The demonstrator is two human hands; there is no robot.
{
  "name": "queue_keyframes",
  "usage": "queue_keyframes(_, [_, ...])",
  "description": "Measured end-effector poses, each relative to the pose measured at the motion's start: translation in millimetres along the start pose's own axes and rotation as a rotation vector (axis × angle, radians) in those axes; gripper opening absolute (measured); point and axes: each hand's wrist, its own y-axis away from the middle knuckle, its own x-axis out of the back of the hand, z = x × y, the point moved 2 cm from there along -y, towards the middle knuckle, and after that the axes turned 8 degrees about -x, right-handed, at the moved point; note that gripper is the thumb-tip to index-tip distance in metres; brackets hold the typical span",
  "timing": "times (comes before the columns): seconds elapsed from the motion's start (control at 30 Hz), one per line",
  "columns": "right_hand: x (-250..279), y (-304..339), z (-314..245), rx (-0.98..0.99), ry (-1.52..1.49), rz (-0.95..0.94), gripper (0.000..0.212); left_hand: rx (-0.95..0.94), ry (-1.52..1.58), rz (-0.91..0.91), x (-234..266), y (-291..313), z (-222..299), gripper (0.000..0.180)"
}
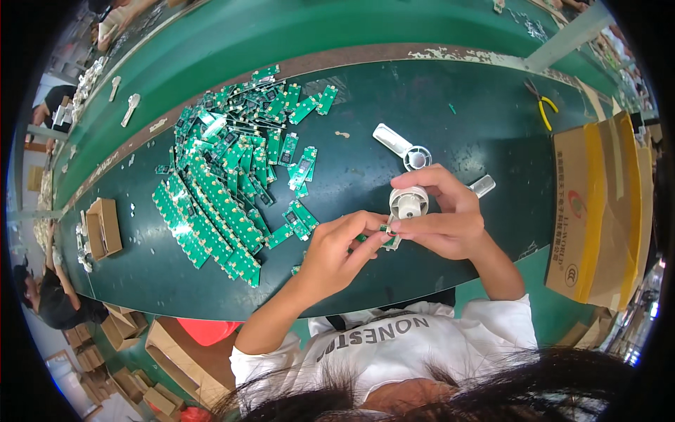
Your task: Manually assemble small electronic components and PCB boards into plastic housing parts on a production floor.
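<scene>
My right hand [453, 221] is closed around a white plastic housing [409, 203] with a round, hollow head and a narrow handle pointing toward me. The fingers of my left hand [334, 253] pinch a small green circuit board [363, 238] against the handle of that housing. How far the board sits inside the handle is hidden by my fingers. Just beyond my hands lies a white plastic part [394, 141] with a ring at one end. Another white piece [482, 186] shows partly behind my right hand.
A large pile of green circuit boards [232, 162] covers the left of the dark table [380, 281]. Yellow-handled pliers [545, 112] lie at the far right, near a big cardboard box [590, 211]. A small open carton [103, 228] stands at the left edge. Co-workers sit farther left.
</scene>
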Motion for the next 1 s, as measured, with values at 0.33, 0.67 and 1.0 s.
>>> queue_keyframes(0.33, [-7,0,-3,0.038,0.107,-0.008,0.025,0.164,0.099,-0.054,2,2,-12,0.005])
queue_keyframes(0.67, [-9,11,0,0.074,0.289,0.163,0.051,0.074,0.207,0.037,-5,3,-15,0.032])
queue_keyframes(1.0, [1,4,1,0.235,0.332,0.047,0.046,0.367,0.697,-0.048,-3,-1,-14,0.020])
